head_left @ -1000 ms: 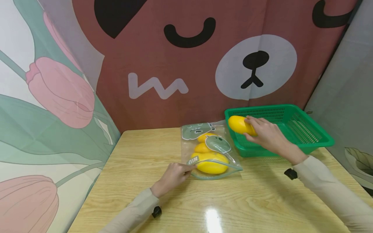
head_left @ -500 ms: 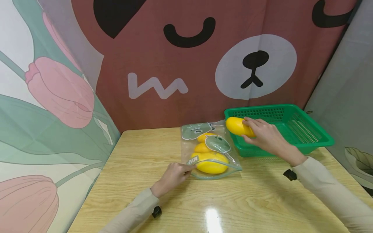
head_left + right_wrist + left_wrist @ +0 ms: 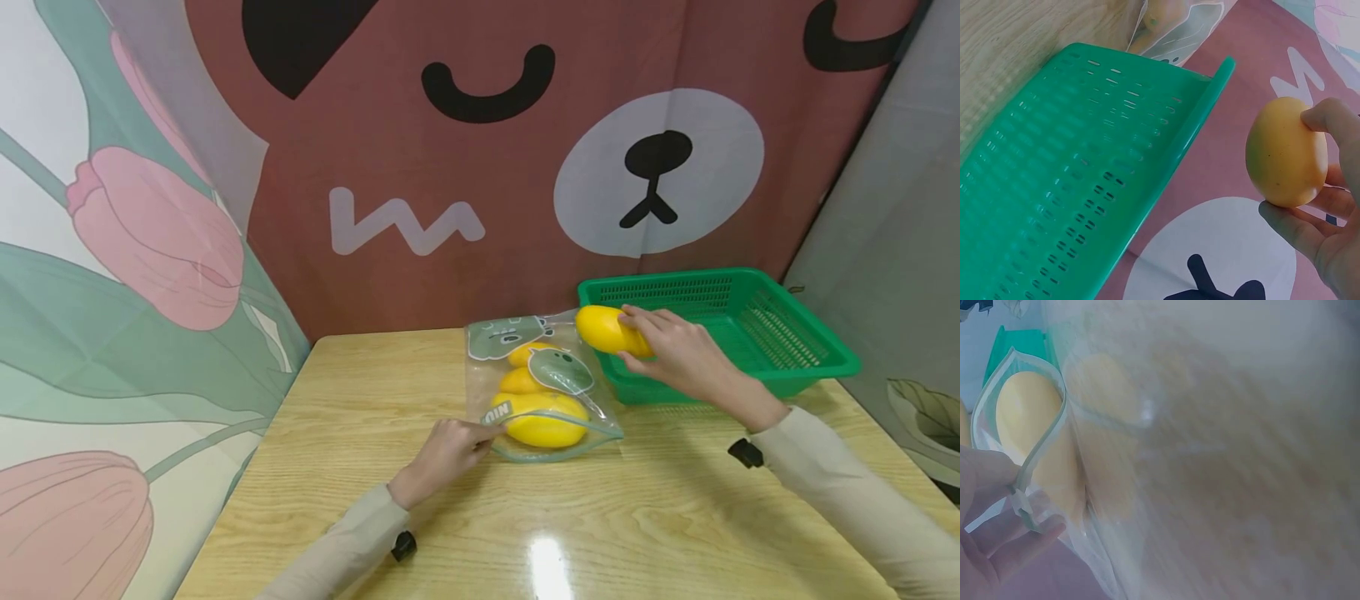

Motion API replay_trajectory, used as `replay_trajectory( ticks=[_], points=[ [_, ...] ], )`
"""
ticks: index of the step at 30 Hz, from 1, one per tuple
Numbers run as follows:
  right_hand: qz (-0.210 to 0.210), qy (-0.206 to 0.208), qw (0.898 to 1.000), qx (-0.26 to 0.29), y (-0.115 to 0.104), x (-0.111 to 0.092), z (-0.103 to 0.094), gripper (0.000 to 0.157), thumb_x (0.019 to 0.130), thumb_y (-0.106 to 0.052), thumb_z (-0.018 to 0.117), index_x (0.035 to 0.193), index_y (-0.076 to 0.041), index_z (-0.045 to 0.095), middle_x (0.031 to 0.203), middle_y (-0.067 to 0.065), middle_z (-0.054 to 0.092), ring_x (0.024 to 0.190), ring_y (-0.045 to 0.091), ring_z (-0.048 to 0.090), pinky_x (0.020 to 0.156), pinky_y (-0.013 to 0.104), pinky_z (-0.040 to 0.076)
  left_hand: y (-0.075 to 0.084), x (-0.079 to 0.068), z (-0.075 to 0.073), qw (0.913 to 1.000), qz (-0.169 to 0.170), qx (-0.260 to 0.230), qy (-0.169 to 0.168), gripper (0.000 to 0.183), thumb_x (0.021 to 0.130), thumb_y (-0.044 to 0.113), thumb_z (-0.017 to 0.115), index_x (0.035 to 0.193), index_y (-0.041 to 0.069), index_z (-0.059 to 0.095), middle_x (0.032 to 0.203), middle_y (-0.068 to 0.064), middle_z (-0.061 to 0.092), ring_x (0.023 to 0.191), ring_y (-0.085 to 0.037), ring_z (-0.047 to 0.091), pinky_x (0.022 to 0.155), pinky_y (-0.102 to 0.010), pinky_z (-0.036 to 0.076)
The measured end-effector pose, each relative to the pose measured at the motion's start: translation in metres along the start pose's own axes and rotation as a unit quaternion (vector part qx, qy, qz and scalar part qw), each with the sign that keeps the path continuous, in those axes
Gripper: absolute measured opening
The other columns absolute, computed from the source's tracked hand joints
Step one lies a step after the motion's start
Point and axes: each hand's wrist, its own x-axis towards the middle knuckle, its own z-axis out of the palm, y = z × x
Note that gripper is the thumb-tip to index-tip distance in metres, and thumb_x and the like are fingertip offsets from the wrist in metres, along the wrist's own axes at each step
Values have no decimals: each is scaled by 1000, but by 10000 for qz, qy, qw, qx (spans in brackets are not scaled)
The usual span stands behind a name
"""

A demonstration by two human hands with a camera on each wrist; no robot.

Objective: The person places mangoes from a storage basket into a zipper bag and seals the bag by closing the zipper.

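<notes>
My right hand (image 3: 678,350) grips a yellow mango (image 3: 609,330) above the left rim of the green basket (image 3: 817,354). In the right wrist view, thumb and fingers close round the mango (image 3: 1286,153), which has a greenish patch on one side. My left hand (image 3: 448,457) pinches the mouth edge of a clear zip bag (image 3: 480,392) lying on the table. Inside the bag are several yellow mangoes (image 3: 547,427), the nearest right at the opening. In the left wrist view, the bag's mouth gapes around a mango (image 3: 1029,412), with my fingers (image 3: 1022,550) at its rim.
The basket stands at the table's back right, close beside the bag, its bottom visible. A wooden table (image 3: 375,383) lies under both. Behind it hangs a brown bear-print cloth (image 3: 420,292), with a tulip-print cloth (image 3: 187,375) at the left.
My right hand has moved slightly left and down with the mango, from over the basket toward the bag. The left hand and the bag have stayed in place.
</notes>
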Motion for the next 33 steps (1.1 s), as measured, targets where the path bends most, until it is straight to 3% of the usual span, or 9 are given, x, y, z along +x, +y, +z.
replay_trajectory(
  ticks=[7, 12, 14, 18, 21, 33],
  points=[
    [-139, 62, 9998, 92, -4, 1, 0, 56, 79, -25, 78, 123, 5, 62, 123, 22, 63, 94, 39, 64, 50, 41, 54, 1, 0, 0, 10000, 15, 22, 18, 32, 80, -6, 76, 109, 8, 77, 83, -1, 75, 51, 1, 32, 44, -12, 29],
    [-272, 153, 9994, 143, -6, 1, 2, 58, 77, -24, 79, 124, 6, 61, 122, 19, 65, 95, 37, 64, 50, 40, 54, 1, 0, -1, 10000, 21, 30, -1, 30, 82, -5, 75, 109, 8, 77, 88, -3, 75, 51, 1, 31, 45, -11, 29],
    [-344, 193, 9990, 210, -7, 0, 2, 55, 83, -29, 75, 122, 6, 62, 121, 19, 66, 95, 37, 64, 51, 40, 55, 0, 0, 0, 10000, 43, 31, 11, 29, 83, -4, 74, 109, 8, 77, 89, -3, 75, 51, 1, 31, 45, -11, 29],
    [-441, 199, 9985, 256, -11, 1, 3, 62, 98, -51, 50, 120, 6, 63, 122, 20, 65, 95, 36, 64, 52, 39, 55, 0, 0, 0, 9999, 86, 60, 46, 30, 82, -5, 75, 108, 8, 77, 86, -2, 75, 51, 2, 30, 45, -11, 28],
    [-488, 197, 9984, 211, -13, 1, 3, 73, 99, -58, 35, 119, 5, 64, 122, 20, 65, 94, 35, 65, 51, 37, 54, 0, 0, 0, 9999, 70, 71, 15, 30, 82, -5, 74, 109, 8, 77, 84, -1, 75, 51, 2, 29, 45, -11, 27],
    [-731, 338, 9965, 225, -18, 2, 3, 69, 100, -57, 39, 116, 5, 65, 123, 19, 65, 91, 33, 65, 51, 36, 54, 2, 1, -4, 9998, -77, 25, -159, 29, 85, -3, 72, 111, 8, 77, 87, -1, 75, 52, 1, 34, 47, -10, 31]
  ],
)
